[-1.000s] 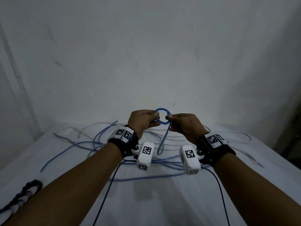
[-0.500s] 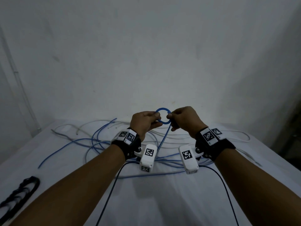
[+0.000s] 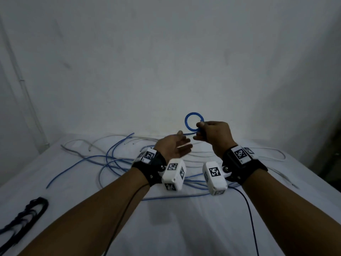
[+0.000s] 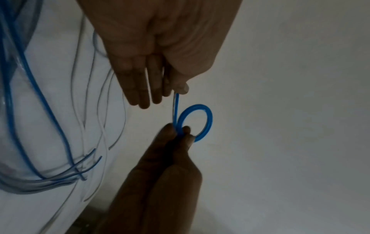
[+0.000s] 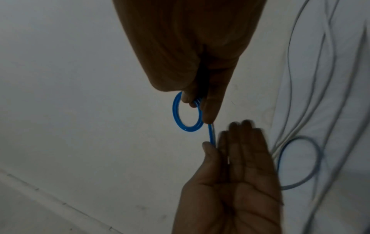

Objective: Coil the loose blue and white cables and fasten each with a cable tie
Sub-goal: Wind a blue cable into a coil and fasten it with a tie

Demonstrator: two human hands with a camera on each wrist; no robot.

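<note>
Black bundle (image 3: 27, 215) sits at far left of the white table (image 3: 184, 228), well apart from the work; can't tell if it's ties or a finished coil. Loose blue cables (image 3: 103, 163) and white cables (image 3: 83, 145) sprawl across the far half of the table, uncoiled. Left hand (image 3: 172, 147) is palm-up, fingers straight and together, with the thumb (image 4: 181, 86) pressing the blue tail (image 4: 176, 107) against the index finger: a light guide pinch, probably to feed slack for the next wrap, not to carry load. The tail runs a short way from that thumb to the right hand (image 3: 214, 135), which is raised above the table. Right thumb and fingertips clamp the small blue coil (image 3: 194, 121) at its lower right edge, where the turns cross, likely so the loops can't spring open. The coil stands up and to the left of the pinch, clear of the palm, a few turns stacked tight. Judgement: coiling of the first blue cable is barely started, no tie on it yet. Rest of that cable trails down to the table, route lost among the others.
</note>
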